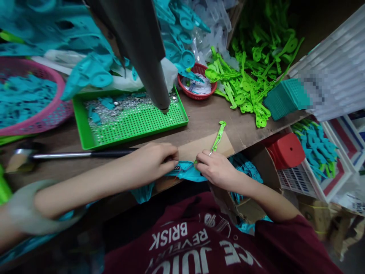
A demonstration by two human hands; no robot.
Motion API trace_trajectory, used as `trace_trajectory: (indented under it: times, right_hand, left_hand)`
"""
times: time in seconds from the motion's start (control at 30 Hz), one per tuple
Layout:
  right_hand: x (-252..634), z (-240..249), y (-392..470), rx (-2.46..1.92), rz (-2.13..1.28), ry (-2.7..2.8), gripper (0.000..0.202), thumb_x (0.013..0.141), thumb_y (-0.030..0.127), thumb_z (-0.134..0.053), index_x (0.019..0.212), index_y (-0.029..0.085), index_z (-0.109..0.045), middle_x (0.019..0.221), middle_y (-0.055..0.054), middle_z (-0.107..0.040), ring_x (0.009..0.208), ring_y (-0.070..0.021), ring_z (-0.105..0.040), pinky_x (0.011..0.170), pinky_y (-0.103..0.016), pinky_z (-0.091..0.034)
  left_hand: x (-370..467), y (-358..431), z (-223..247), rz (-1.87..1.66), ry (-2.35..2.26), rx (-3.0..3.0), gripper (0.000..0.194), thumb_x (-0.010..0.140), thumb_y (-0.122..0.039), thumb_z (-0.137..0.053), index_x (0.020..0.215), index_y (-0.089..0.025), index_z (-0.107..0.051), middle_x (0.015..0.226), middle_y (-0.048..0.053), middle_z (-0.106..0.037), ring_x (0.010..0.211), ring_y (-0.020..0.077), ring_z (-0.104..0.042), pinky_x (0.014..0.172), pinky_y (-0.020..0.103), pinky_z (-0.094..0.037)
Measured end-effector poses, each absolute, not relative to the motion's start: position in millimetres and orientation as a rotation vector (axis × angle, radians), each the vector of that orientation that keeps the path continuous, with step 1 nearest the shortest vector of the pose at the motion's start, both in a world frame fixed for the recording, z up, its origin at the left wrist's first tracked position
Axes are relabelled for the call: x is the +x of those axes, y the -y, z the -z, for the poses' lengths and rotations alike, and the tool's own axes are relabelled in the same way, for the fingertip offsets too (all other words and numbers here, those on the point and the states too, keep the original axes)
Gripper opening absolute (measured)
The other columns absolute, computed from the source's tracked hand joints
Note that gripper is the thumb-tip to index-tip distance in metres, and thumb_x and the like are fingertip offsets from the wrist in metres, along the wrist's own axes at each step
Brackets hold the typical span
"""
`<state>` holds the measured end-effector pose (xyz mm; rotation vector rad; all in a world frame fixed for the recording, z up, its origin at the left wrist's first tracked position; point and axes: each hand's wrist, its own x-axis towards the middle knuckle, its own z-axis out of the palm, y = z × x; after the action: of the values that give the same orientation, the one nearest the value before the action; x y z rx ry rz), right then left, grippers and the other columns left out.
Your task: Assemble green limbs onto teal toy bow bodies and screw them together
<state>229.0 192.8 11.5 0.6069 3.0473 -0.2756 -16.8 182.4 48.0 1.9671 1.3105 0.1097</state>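
A hollow blue plastic shell [189, 174] lies at the table's front edge, a thin reddish wire and small metal parts showing in it. My left hand [155, 161] is closed, thumb and fingers pinching at the shell's left end. At its right end my right hand [213, 167] is closed too, fingertips bunched over the shell; a bit of green plastic shows beneath them, its shape hidden. Just beyond my right knuckles a slim light-green plastic arm [219, 136] lies on a cardboard piece [194, 147].
A hammer [85, 155] lies behind my left forearm. Beyond are a green perforated tray [134, 127] of metal bits, a pink basket [61, 89], a red basket [198, 95] and green parts [242, 87]. A dark machine arm [142, 53] hangs overhead. A carton [268, 167] stands right.
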Motion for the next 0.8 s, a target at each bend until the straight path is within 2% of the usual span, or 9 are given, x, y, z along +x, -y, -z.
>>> trace_trajectory:
  times: [0.1,0.3,0.43,0.57,0.7,0.8]
  right_hand:
    - [229.4,-11.6,-192.1,0.621,0.28,-3.041,0.02,0.101,0.017,-0.051,0.092,0.015,-0.068,0.097,-0.01,-0.062,0.09,-0.0221,-0.049,0.072,-0.034,-0.038]
    - [230.1,-9.7,-191.3,0.636,0.303,-3.047,0.02,0.102,0.016,-0.049,0.093,0.014,-0.068,0.098,-0.01,-0.062,0.09,-0.0221,-0.048,0.072,-0.034,-0.039]
    - [230.2,-9.8,-191.6,0.639,0.336,-3.039,0.021,0.102,0.015,-0.049,0.093,0.015,-0.068,0.099,-0.01,-0.061,0.091,-0.0217,-0.048,0.074,-0.033,-0.039]
    - [229.9,-9.5,-192.0,0.639,0.366,-3.047,0.021,0.102,0.015,-0.048,0.093,0.014,-0.067,0.099,-0.011,-0.061,0.091,-0.0219,-0.048,0.073,-0.034,-0.04]
    - [229.7,-7.4,-191.0,0.655,0.321,-3.081,0.025,0.103,0.017,-0.046,0.089,0.016,-0.067,0.095,-0.01,-0.06,0.089,-0.0222,-0.048,0.072,-0.034,-0.04]
    - [230.4,-7.3,-190.4,0.648,0.314,-3.101,0.026,0.102,0.016,-0.047,0.086,0.015,-0.066,0.093,-0.01,-0.059,0.088,-0.022,-0.047,0.072,-0.034,-0.041]
  left_hand:
    - [-7.9,-182.2,-44.2,-0.101,-1.331,1.931,0.016,0.082,-0.03,-0.057,0.074,-0.021,-0.068,0.072,0.0,-0.069,0.066,0.016,-0.06,0.062,0.028,-0.037]
    - [0.8,-182.7,-37.2,-0.115,-1.293,1.777,0.023,0.088,-0.037,-0.058,0.075,-0.02,-0.067,0.065,-0.002,-0.068,0.061,0.0144,-0.059,0.06,0.026,-0.037]
    - [1.3,-181.3,-27.6,-0.135,-1.295,1.997,0.017,0.087,-0.029,-0.062,0.072,-0.02,-0.064,0.072,0.001,-0.07,0.068,0.0162,-0.062,0.063,0.027,-0.04]
    - [-0.5,-176.5,-29.6,-0.061,-1.301,2.305,0.016,0.091,-0.027,-0.059,0.079,-0.019,-0.066,0.083,0.006,-0.069,0.075,0.0207,-0.063,0.065,0.032,-0.042]
    - [9.1,-157.6,-33.7,-0.206,-1.287,2.656,0.013,0.094,-0.02,-0.056,0.09,-0.019,-0.069,0.105,0.012,-0.069,0.097,0.029,-0.061,0.081,0.041,-0.045]
    - [21.2,-138.8,-22.8,-0.253,-1.187,2.779,0.017,0.096,-0.015,-0.055,0.09,-0.017,-0.071,0.097,0.011,-0.069,0.096,0.0274,-0.062,0.083,0.04,-0.045]
